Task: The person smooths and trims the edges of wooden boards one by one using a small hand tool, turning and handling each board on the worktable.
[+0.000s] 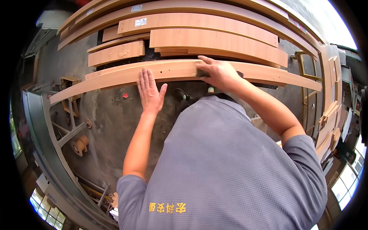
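Observation:
A long light-brown wooden board (176,71) with small dark holes lies crosswise in front of me. My left hand (150,91) rests on its near edge, fingers stretched out and holding nothing. To the right, my right hand (220,73) is wrapped round a dark block (202,73) on the board's surface; the hand is slightly blurred and partly hides the block. Beyond the long board lie shorter boards (218,43), and one at the left (115,53) carries wood shavings.
More long boards (199,21) with white labels are stacked at the far side. A metal frame (67,132) and a wooden spool (80,145) stand on the left. At the right are a yellowish metal rack (304,96) and upright panels (327,73). A small red scrap (125,95) lies on the floor.

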### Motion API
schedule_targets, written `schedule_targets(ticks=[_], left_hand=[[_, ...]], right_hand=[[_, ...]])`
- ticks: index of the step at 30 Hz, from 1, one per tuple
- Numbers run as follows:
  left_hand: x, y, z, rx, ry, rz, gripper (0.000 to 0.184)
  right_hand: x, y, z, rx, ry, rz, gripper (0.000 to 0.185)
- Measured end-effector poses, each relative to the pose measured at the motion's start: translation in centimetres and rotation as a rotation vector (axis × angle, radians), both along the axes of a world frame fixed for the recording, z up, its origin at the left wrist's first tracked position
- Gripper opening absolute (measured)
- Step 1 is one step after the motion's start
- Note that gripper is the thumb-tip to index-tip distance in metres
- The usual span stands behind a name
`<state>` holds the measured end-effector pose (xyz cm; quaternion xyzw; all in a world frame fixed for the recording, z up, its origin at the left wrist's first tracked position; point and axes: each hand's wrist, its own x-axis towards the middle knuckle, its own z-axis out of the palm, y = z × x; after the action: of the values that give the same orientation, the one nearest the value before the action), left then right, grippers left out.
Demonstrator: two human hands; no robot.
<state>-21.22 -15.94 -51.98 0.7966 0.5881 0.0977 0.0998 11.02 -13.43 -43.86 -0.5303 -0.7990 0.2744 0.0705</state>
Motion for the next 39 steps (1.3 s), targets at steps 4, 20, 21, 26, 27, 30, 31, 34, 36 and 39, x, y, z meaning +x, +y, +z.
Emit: schedule_targets(ticks=[4,20,21,26,27,30,31,34,36,39], left_hand=[[-1.1,0.1,-0.8,0.035,0.008,-0.013,0.098],[0.0,0.1,-0.7,0.040,0.052,0.042,0.102],[0.1,0.1,-0.7,0.039,0.045,0.047,0.103],[0.2,0.2,-0.5,0.035,0.048,0.063,0.103],[0.7,-0.1,-0.1,0.026,0.065,0.054,0.102],[4.2,-1.3,0.6,-0.010,0.038,-0.076,0.098],[6.0,-1.7,1.0,-0.045,0.018,-0.152,0.096],[11.5,-1.7,2.4,-0.160,-0.017,-0.367,0.094],[12.2,-0.7,2.4,-0.160,-0.031,-0.351,0.094],[10.3,1.2,1.4,-0.081,0.002,-0.194,0.093]], right_hand=[[18.5,-6.5,-0.8,-0.059,-0.170,-0.052,0.051],[5.4,-1.8,0.2,-0.109,-0.199,0.168,0.049],[3.7,-1.6,-1.0,0.012,-0.117,0.188,0.036],[-2.3,1.1,-2.4,0.058,0.092,0.103,0.021],[-0.7,1.2,-2.6,0.083,0.046,0.074,0.023],[6.5,-0.2,-1.1,-0.026,-0.066,-0.100,0.037],[8.5,-1.0,-1.2,-0.016,-0.079,-0.145,0.042],[10.6,-2.1,-0.7,-0.049,-0.115,-0.201,0.045],[10.7,-2.2,-0.7,-0.043,-0.097,-0.247,0.044],[8.7,-1.5,-0.8,-0.072,-0.100,-0.260,0.045]])
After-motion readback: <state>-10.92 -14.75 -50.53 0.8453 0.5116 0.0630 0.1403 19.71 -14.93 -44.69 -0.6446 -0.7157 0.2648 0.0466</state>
